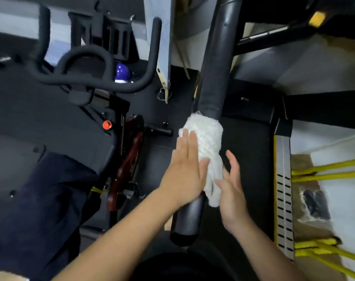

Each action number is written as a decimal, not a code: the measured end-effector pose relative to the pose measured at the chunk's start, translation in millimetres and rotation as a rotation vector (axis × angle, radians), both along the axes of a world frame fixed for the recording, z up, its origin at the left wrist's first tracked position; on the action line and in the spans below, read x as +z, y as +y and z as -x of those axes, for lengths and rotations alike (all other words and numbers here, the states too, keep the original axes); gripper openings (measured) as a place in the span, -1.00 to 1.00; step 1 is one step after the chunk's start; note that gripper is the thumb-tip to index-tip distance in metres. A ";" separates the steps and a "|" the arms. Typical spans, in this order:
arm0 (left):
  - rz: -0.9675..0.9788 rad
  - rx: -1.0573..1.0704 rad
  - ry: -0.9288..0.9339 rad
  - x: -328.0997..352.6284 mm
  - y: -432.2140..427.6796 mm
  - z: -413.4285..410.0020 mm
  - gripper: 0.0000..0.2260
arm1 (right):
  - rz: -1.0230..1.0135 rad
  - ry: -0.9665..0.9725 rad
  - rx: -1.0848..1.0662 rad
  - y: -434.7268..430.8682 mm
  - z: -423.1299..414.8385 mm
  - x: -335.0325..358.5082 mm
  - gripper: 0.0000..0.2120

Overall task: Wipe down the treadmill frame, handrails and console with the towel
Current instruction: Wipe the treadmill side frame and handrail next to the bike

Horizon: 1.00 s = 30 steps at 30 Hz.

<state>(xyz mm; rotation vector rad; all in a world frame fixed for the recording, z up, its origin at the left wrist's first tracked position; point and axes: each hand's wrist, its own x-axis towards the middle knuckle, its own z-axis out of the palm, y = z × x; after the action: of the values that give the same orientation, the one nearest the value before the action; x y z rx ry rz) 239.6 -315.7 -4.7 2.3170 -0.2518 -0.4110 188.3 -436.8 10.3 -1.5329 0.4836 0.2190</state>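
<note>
A white towel [208,147] lies draped over the black treadmill handrail [217,63], which runs from the top centre down to its end cap near the bottom centre. My left hand [184,169] lies flat against the towel's left side, fingers straight, thumb pressed into the cloth. My right hand [232,191] is on the towel's right side with fingers extended, touching its hanging lower end. The towel wraps the rail between both hands.
An exercise bike with curved black handlebars [87,78] stands to the left. The treadmill deck and its grey side rail [283,191] are to the right, with yellow straps [326,171] beyond. A dark cloth [40,209] hangs at the lower left.
</note>
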 end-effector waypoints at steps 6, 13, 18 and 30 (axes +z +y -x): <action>-0.182 -0.123 -0.153 9.1 -16.1 -37.8 -0.30 | -0.175 0.089 -0.019 -5.1 -56.0 -4.2 -0.63; -0.257 -0.155 -0.104 16.1 -8.7 19.3 -0.38 | -0.021 0.229 0.134 -5.6 11.2 -19.1 -0.65; -0.451 -0.235 -0.170 20.5 -19.3 -15.2 -0.35 | -0.190 0.229 0.019 -10.6 -31.7 -30.8 -0.68; -0.287 -0.244 -0.205 9.5 2.3 47.7 -0.33 | -0.184 0.268 0.161 -3.5 16.5 -17.0 -0.59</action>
<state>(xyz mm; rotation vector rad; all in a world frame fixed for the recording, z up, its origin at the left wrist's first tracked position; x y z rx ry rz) 192.0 -313.4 4.8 2.6239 -0.6156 -0.3458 171.8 -440.3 -6.7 -1.3687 0.5351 0.5836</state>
